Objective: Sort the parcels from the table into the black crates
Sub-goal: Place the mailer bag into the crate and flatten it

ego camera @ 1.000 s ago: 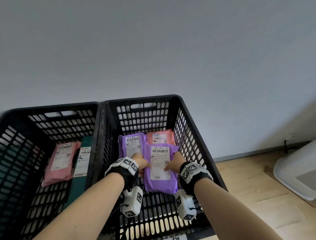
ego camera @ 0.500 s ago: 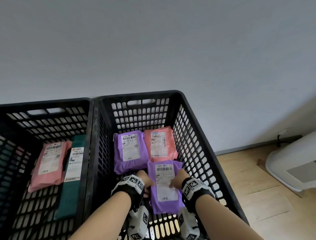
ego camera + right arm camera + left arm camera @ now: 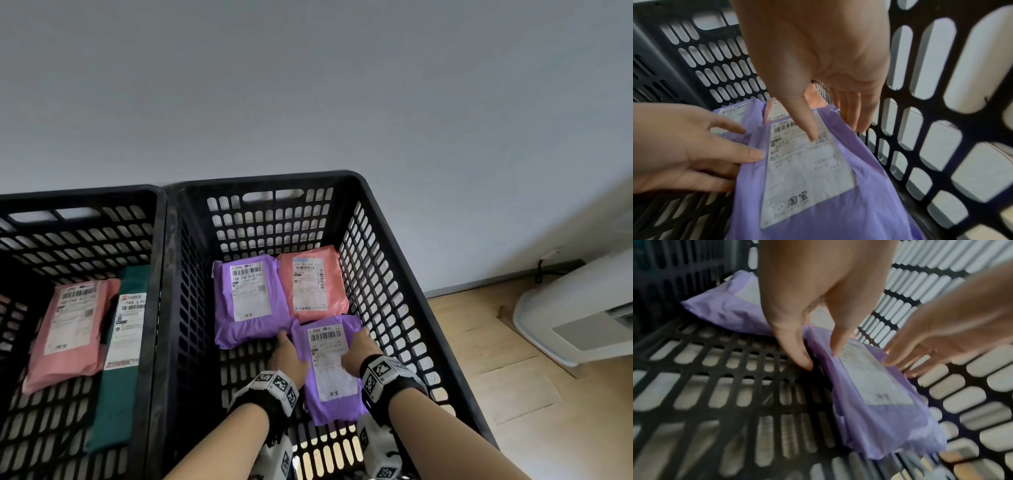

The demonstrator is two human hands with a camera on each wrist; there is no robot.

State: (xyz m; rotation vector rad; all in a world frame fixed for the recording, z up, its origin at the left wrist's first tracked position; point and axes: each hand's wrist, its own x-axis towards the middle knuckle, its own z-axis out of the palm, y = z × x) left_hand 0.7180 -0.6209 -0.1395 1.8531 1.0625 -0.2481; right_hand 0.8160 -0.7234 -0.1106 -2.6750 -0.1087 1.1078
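Both my hands are on the near purple parcel (image 3: 331, 368), low in the right crate (image 3: 404, 274): left hand (image 3: 287, 359) pinches its left edge, thumb on top and fingers under; right hand (image 3: 360, 349) grips the right edge, thumb on the label. Beyond it, a second purple parcel (image 3: 248, 303) and an orange one (image 3: 311, 281) lie flat. Left crate (image 3: 85, 198) holds a pink parcel (image 3: 70, 329) and a green one (image 3: 120, 377).

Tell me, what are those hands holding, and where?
Both hold the front purple parcel in the right crate: left hand on its left edge, right hand on its right.
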